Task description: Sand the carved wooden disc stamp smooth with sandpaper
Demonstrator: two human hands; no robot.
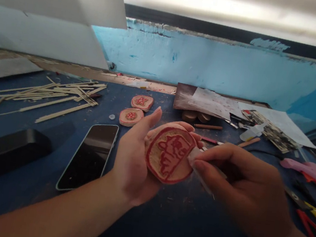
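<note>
Resting in my left hand [133, 158] is a round wooden disc [160, 154], its rim and carved figure coloured red. The fingers curl behind it, and the thumb points up along its left side. At the disc's right edge, my right hand [241, 193] pinches a small whitish piece [195, 159], perhaps paper or tissue, between thumb and forefinger. That piece touches or nearly touches the disc's face; its lower part trails below the fingers. Behind my left thumb lie a wooden slice with a red star [140, 101] and another with a red flower-like pattern [131, 116].
A black phone [89, 158] and a dark elongated object [6, 148] lie at left. Thin wooden sticks [64, 95] are heaped behind them. Papers [211, 102], a small bottle [251, 132], a pink hot-glue gun [311, 173] and yellow-and-red-handled pliers [311, 218] occupy the right.
</note>
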